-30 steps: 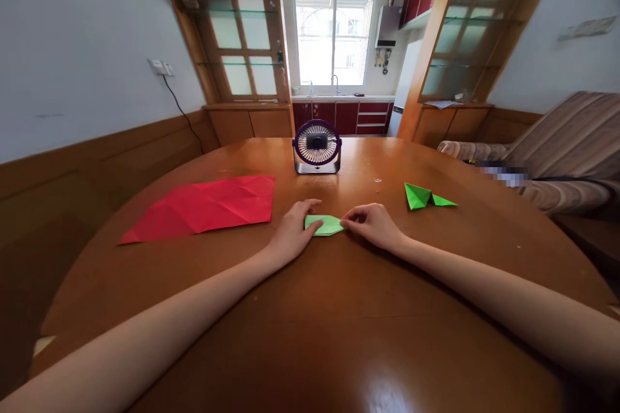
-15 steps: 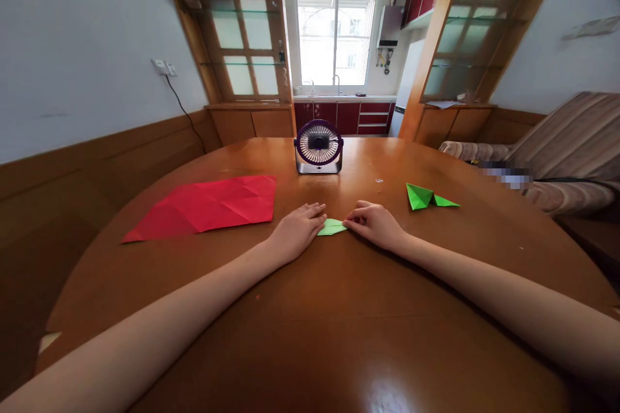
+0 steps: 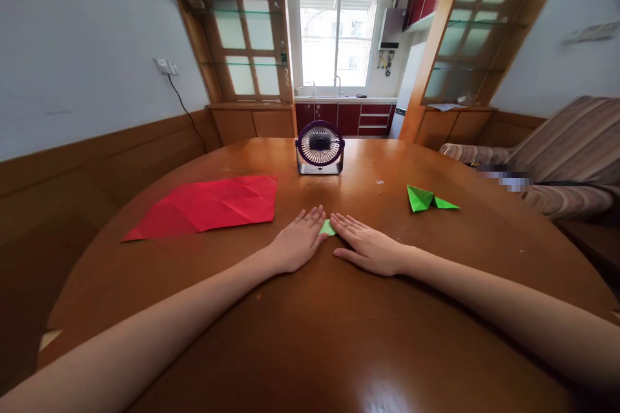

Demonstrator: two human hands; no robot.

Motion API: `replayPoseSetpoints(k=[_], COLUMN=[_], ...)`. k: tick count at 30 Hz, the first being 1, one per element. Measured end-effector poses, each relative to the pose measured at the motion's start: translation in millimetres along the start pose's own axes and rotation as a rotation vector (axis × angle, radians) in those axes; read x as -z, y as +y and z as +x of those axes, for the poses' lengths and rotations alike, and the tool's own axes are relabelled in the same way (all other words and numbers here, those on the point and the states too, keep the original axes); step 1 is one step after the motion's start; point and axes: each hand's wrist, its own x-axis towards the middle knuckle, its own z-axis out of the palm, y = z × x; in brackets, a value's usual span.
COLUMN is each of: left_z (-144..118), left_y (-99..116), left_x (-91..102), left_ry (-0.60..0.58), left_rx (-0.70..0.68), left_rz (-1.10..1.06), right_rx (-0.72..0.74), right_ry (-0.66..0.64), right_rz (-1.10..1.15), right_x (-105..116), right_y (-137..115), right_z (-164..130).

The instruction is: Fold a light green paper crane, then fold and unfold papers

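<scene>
Both flat, open hands, left hand [image 3: 295, 246] and right hand [image 3: 369, 248], are pressing and mostly hiding the light green paper [image 3: 327, 228] lying mid-tabletop [image 3: 339, 335]; no readable writing.

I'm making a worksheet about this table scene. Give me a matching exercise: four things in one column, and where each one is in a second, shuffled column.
Things:
1. red paper sheet
2. small fan
3. folded dark green paper
4. light green paper piece

Places:
A. between the left hand and right hand, mostly covered by them
B. lying flat on the table's left part
C. standing at the far middle of the table
D. on the table's right part, apart from both hands

Pairs: 1-B, 2-C, 3-D, 4-A
</scene>
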Motion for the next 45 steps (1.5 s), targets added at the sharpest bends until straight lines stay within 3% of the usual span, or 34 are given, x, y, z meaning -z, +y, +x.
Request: replayPoseSetpoints(k=[3,9,15,19,26,35,45], left_z=[-2.5,-14.2,-27.1,-27.1,-21.8,-19.1,-22.0], left_y=[-0.1,-5.4,-21.4,-29.9,-26.8,-27.0,-27.4], left_x=[1.0,8.7,16.1,19.0,24.6,22.8,20.7], left_ry=[-0.013,-0.028,0.159,0.204,0.205,0.266,0.273], left_rx=[-0.007,-0.068,-0.213,-0.315,-0.346,-0.351,-0.329], left_rz=[-0.018,-0.026,-0.030,-0.150,-0.104,-0.124,-0.156], right_rx=[-0.014,0.021,0.056,0.051,0.130,0.141,0.174], right_ry=[-0.077,-0.050,-0.046,-0.046,0.028,-0.052,0.016], right_rz=[-0.021,-0.049,-0.073,-0.081,-0.043,-0.052,-0.047], right_x=[2.4,5.0,8.0,9.7,8.1,9.2,19.7], right_y=[1.0,5.9,3.8,2.3,3.2,3.7,19.3], right_z=[-1.3,-2.2,-1.4,-2.0,-1.8,6.4,-8.3])
